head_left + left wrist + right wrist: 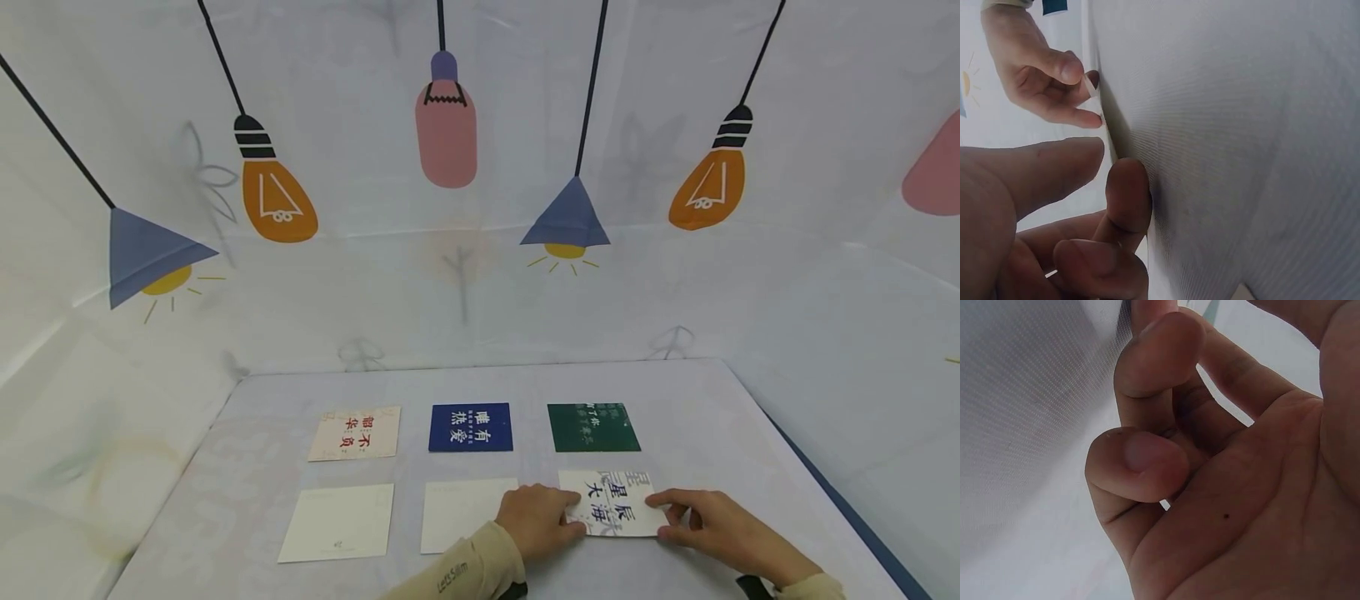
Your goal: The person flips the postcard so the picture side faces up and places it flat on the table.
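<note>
A white card printed with dark blue Chinese characters (611,503) lies level over the table at the right end of the front row. My left hand (536,521) pinches its left edge between thumb and index finger. At the opposite edge my right hand (708,523) grips the card with thumb above and below the right corner area. The left wrist view shows the card's thin edge (1091,85) between the right hand's fingertips. In the right wrist view the curled fingers (1160,356) of the right hand fill the frame and the card is hidden.
Behind, a cream card with red characters (355,433), a blue card (470,427) and a green card (594,427) form a row on the white table (247,467). Two blank cream cards, one left (337,521) and one middle (461,504), lie in front. Lamp-printed white fabric (480,308) hangs around.
</note>
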A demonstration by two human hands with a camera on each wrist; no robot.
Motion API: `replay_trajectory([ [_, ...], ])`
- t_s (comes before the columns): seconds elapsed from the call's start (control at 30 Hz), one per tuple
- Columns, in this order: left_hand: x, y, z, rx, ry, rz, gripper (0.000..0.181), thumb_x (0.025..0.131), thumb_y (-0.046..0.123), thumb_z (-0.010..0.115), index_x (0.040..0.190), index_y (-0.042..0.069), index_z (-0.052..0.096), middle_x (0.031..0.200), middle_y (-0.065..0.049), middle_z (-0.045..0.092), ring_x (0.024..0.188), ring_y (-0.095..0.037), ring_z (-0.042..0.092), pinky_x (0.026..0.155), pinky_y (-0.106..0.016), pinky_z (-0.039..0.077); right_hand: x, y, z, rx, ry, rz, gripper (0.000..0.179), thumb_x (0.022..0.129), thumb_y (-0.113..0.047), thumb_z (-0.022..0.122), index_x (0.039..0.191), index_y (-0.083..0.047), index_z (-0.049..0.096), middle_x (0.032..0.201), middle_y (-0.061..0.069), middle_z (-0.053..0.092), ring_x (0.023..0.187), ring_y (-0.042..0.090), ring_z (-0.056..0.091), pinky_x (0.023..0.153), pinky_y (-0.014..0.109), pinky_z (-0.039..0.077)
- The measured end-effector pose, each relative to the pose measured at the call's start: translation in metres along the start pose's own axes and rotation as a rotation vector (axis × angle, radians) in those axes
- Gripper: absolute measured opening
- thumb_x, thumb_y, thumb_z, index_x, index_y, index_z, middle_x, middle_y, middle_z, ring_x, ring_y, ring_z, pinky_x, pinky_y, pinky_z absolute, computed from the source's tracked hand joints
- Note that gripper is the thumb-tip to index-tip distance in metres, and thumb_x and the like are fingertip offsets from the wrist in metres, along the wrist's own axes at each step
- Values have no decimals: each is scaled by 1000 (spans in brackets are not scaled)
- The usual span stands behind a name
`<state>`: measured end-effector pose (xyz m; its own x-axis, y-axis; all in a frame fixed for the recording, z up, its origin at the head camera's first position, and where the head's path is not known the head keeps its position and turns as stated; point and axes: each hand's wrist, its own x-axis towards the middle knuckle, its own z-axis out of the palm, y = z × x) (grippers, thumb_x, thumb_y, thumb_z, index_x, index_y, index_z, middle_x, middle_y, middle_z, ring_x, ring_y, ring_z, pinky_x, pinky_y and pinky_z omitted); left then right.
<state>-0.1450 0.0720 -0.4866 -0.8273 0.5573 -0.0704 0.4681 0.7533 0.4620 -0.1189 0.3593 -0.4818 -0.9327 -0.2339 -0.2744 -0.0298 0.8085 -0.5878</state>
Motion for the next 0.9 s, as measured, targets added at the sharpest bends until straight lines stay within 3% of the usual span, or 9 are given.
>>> replay_trajectory([
  [0.33, -3, -1, 1, -4, 26, 9, 40, 89, 43, 76, 125, 26, 74, 58, 15, 49, 54, -3, 44, 53, -24, 34, 1, -3, 0, 9, 1, 12, 37, 90, -34, 77, 119, -11, 72, 79, -2, 56, 66, 12, 51, 60, 25, 46],
  [0.47, -3, -2, 2, -20, 40, 5, 39, 88, 42, 76, 124, 26, 74, 59, 15, 49, 53, -3, 45, 52, -24, 34, 3, -4, -1, -1, 15, -20, 37, 91, -34, 75, 119, -10, 71, 79, -3, 57, 66, 10, 51, 60, 25, 47],
  [0.7, 1, -6, 1, -54, 49, -25, 39, 89, 43, 75, 125, 29, 72, 59, 16, 49, 54, -4, 45, 53, -25, 35, 9, -14, -1, -30, 122, -22, 36, 92, -34, 74, 120, -12, 70, 85, -6, 60, 69, 8, 51, 60, 23, 46],
  [0.9, 0, -14, -13, -83, 109, -21, 38, 88, 40, 77, 123, 27, 72, 63, 17, 49, 56, -3, 45, 53, -25, 35, 13, -25, -1, -35, 220, -26, 37, 93, -35, 75, 122, -13, 70, 90, -7, 61, 75, 8, 53, 65, 23, 48],
])
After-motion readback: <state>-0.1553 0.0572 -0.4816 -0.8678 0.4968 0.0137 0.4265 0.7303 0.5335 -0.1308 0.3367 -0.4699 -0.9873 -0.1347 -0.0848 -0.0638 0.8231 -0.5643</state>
